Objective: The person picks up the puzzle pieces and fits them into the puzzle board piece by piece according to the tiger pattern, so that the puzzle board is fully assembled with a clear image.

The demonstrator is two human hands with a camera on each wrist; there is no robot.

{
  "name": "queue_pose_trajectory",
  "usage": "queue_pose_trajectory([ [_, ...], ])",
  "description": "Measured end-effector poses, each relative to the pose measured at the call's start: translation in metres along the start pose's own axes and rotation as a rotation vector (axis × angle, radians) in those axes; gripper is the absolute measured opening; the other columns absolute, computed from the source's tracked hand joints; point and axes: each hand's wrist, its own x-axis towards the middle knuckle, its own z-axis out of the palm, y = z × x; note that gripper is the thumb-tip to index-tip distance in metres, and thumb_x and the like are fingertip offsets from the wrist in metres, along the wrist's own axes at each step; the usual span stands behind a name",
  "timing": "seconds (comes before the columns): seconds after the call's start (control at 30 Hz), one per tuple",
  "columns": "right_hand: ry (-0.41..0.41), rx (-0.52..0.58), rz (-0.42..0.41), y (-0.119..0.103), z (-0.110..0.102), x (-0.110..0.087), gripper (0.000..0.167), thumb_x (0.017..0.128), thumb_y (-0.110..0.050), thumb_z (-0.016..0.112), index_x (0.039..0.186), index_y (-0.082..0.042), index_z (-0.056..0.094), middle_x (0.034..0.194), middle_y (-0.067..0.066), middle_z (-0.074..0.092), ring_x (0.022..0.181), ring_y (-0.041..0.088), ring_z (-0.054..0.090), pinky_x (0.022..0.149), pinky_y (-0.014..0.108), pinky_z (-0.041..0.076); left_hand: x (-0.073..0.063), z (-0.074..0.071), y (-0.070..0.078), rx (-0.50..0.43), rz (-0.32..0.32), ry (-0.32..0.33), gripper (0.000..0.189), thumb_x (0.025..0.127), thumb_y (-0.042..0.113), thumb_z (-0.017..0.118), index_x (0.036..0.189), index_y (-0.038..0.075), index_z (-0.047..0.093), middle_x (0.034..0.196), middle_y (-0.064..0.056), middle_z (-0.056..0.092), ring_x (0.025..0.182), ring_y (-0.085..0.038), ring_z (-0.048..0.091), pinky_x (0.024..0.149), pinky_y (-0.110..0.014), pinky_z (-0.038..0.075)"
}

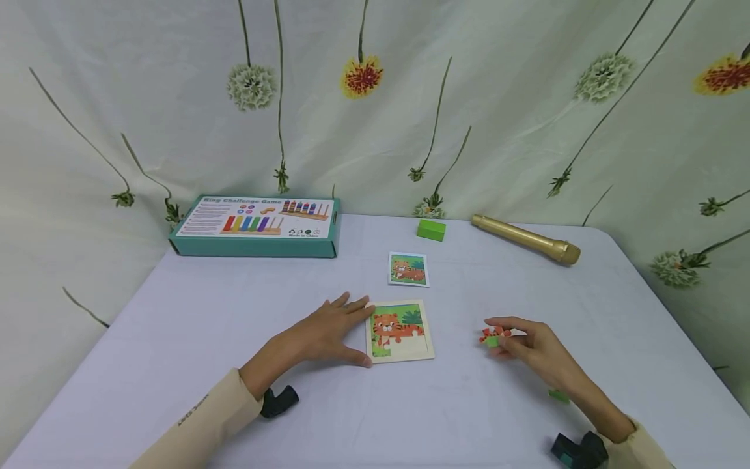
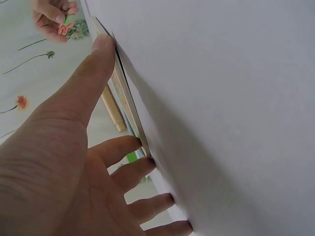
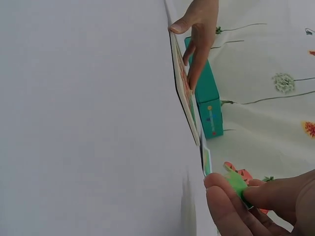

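A square wooden jigsaw puzzle board (image 1: 402,352) with a tiger picture lies mid-table, its lower right part bare of pieces. My left hand (image 1: 331,335) spreads its straight fingers along the board's left side, thumb and fingertips touching the edge; the left wrist view shows that edge (image 2: 129,98) from low down. To the right of the board, my right hand (image 1: 530,345) pinches a red and green puzzle piece (image 1: 494,337) between thumb and fingers, above the tablecloth. In the right wrist view the held piece (image 3: 237,183) is partly covered by fingers.
A tiger picture card (image 1: 408,270) lies behind the board, with a green block (image 1: 431,230) farther back. A gold microphone-shaped tube (image 1: 524,239) lies back right and a teal game box (image 1: 254,246) back left. Another green piece (image 1: 559,395) is partly hidden under my right wrist.
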Motion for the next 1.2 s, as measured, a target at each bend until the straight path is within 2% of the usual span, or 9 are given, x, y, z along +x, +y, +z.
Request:
queue_pose_trajectory([
  [0.23, -0.028, -0.027, 0.012, -0.009, 0.014, 0.014, 0.034, 0.092, -0.009, 0.063, 0.123, 0.003, 0.06, 0.111, 0.02, 0.066, 0.08, 0.02, 0.071, 0.072, 0.027, 0.058, -0.001, 0.0, 0.0, -0.009, -0.002, -0.003, 0.094, 0.07, 0.059, 0.076, 0.148, 0.022, 0.038, 0.157, 0.002, 0.026, 0.147, -0.033, 0.012, 0.115, -0.057, 0.015],
  [0.33, -0.059, -0.061, 0.013, -0.011, 0.021, 0.02, 0.033, 0.092, -0.015, 0.064, 0.122, -0.001, 0.062, 0.095, 0.014, 0.07, 0.071, 0.018, 0.068, 0.066, 0.027, 0.057, -0.001, -0.001, 0.001, -0.012, -0.001, -0.004, 0.094, 0.07, 0.059, 0.076, 0.148, 0.022, 0.038, 0.157, 0.002, 0.026, 0.147, -0.033, 0.012, 0.115, -0.057, 0.015],
  [0.47, -0.107, -0.077, -0.004, -0.015, 0.029, 0.026, 0.031, 0.093, -0.019, 0.063, 0.121, -0.005, 0.061, 0.071, 0.007, 0.065, 0.057, 0.016, 0.06, 0.056, 0.028, 0.054, -0.002, -0.001, 0.001, -0.01, -0.001, -0.006, 0.094, 0.07, 0.059, 0.076, 0.148, 0.022, 0.038, 0.157, 0.002, 0.026, 0.147, -0.033, 0.012, 0.115, -0.057, 0.015],
  [0.53, -0.121, -0.066, -0.019, -0.017, 0.033, 0.028, 0.028, 0.094, -0.018, 0.063, 0.119, -0.006, 0.061, 0.068, 0.006, 0.062, 0.055, 0.015, 0.058, 0.053, 0.028, 0.053, -0.002, -0.001, 0.001, -0.008, -0.002, -0.006, 0.094, 0.07, 0.059, 0.076, 0.148, 0.022, 0.038, 0.157, 0.002, 0.026, 0.147, -0.033, 0.012, 0.115, -0.057, 0.015],
  [0.73, -0.136, -0.033, -0.045, -0.02, 0.042, 0.034, 0.023, 0.094, -0.018, 0.062, 0.114, -0.006, 0.059, 0.066, 0.011, 0.06, 0.051, 0.013, 0.052, 0.05, 0.026, 0.049, -0.001, -0.001, 0.001, -0.007, -0.004, -0.005, 0.094, 0.07, 0.059, 0.076, 0.148, 0.022, 0.038, 0.157, 0.002, 0.027, 0.147, -0.033, 0.013, 0.115, -0.057, 0.016],
  [0.93, -0.172, -0.028, -0.057, -0.022, 0.051, 0.039, 0.024, 0.096, -0.021, 0.06, 0.116, -0.007, 0.061, 0.068, 0.013, 0.062, 0.049, 0.009, 0.049, 0.048, 0.024, 0.046, -0.002, -0.001, 0.001, -0.015, -0.009, -0.009, 0.094, 0.07, 0.059, 0.077, 0.148, 0.022, 0.038, 0.157, 0.002, 0.026, 0.147, -0.033, 0.012, 0.115, -0.057, 0.015],
  [1.2, -0.239, -0.031, -0.064, -0.026, 0.061, 0.043, 0.032, 0.094, -0.003, 0.057, 0.126, -0.006, 0.058, 0.083, 0.011, 0.069, 0.059, 0.015, 0.058, 0.056, 0.026, 0.053, -0.001, -0.001, 0.0, -0.015, -0.01, -0.008, 0.094, 0.07, 0.059, 0.076, 0.148, 0.023, 0.038, 0.158, 0.003, 0.026, 0.147, -0.032, 0.011, 0.115, -0.057, 0.015],
])
